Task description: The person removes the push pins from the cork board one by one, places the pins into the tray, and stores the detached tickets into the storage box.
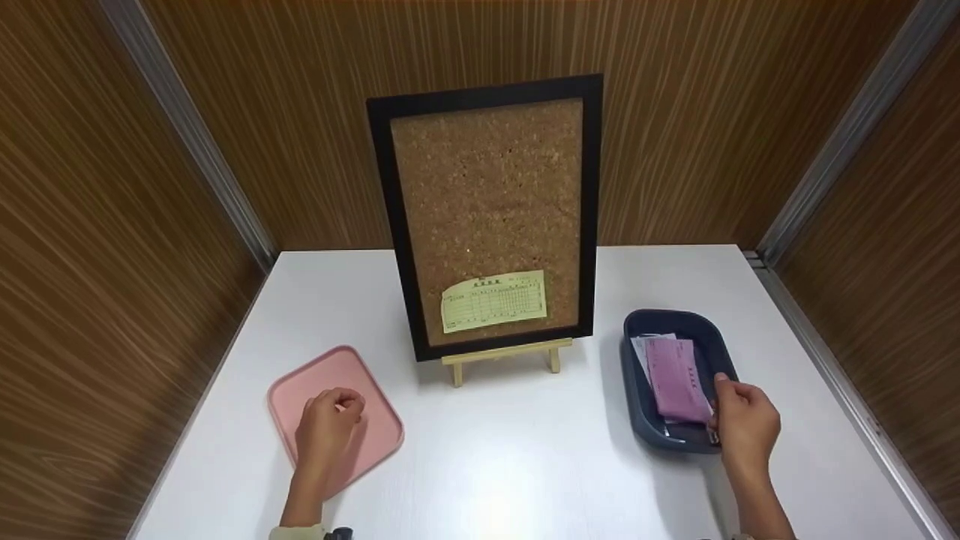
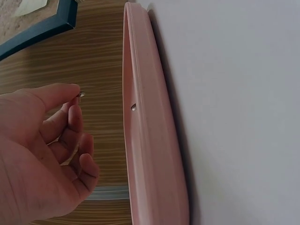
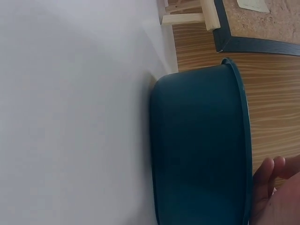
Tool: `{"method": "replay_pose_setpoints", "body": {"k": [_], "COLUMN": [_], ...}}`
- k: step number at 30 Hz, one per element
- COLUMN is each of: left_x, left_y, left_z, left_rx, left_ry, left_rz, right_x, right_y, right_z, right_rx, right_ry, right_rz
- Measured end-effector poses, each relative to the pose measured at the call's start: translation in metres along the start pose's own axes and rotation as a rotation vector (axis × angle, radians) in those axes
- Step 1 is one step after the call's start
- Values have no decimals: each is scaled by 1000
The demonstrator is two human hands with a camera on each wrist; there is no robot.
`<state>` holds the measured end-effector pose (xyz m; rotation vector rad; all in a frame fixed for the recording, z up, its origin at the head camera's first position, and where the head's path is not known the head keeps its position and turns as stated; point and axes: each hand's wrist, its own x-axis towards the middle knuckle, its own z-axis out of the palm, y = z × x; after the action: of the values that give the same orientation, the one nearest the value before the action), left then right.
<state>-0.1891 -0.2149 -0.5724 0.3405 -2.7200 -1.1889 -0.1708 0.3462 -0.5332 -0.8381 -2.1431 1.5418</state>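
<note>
My left hand (image 1: pixel 328 427) is above the pink tray (image 1: pixel 386 442), pinching a small shiny thumbtack (image 2: pixel 81 95) between thumb and index finger. Another small metal piece (image 2: pixel 133 107) shows at the tray's inner wall in the left wrist view. My right hand (image 1: pixel 746 427) reaches over the near right rim of the dark blue bin (image 1: pixel 634 405). Its curled fingers are at the corner of a pink paper slip (image 1: pixel 675 379) and appear to pinch it; the fingertips are partly hidden. Under the pink slip lie white slips (image 1: pixel 641 346).
A black-framed corkboard (image 1: pixel 487 187) leans on a small wooden easel (image 1: pixel 506 351) at the back middle of the white table (image 1: pixel 510 450). One yellow printed slip (image 1: pixel 495 301) is on its lower part. Wood-grain panels (image 1: pixel 675 112) enclose the back and sides.
</note>
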Motion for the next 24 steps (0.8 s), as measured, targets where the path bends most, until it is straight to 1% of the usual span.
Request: {"method": "replay_pose_setpoints", "body": {"k": [5, 10, 13, 16, 20, 24], "left_x": [-2, -3, -4, -4, -4, -5], "left_y": [0, -1, -2, -3, 4, 19], "left_z": [-2, -3, -3, -4, -6, -7], "left_rx": [3, 31, 26, 9, 10, 31], "left_ry": [-19, -39, -49, -45, -29, -13], "left_rz": [-7, -13, -14, -3, 24, 44], "right_x": [-5, -8, -11, -13, -16, -17], "right_y": [-3, -3, -5, -7, -11, -16], "right_z": [-1, 0, 1, 3, 8, 16], "right_rx": [21, 36, 44, 53, 57, 63], "right_ry": [13, 11, 16, 24, 25, 17], "right_rz": [-18, -34, -48, -70, -101, -131]}}
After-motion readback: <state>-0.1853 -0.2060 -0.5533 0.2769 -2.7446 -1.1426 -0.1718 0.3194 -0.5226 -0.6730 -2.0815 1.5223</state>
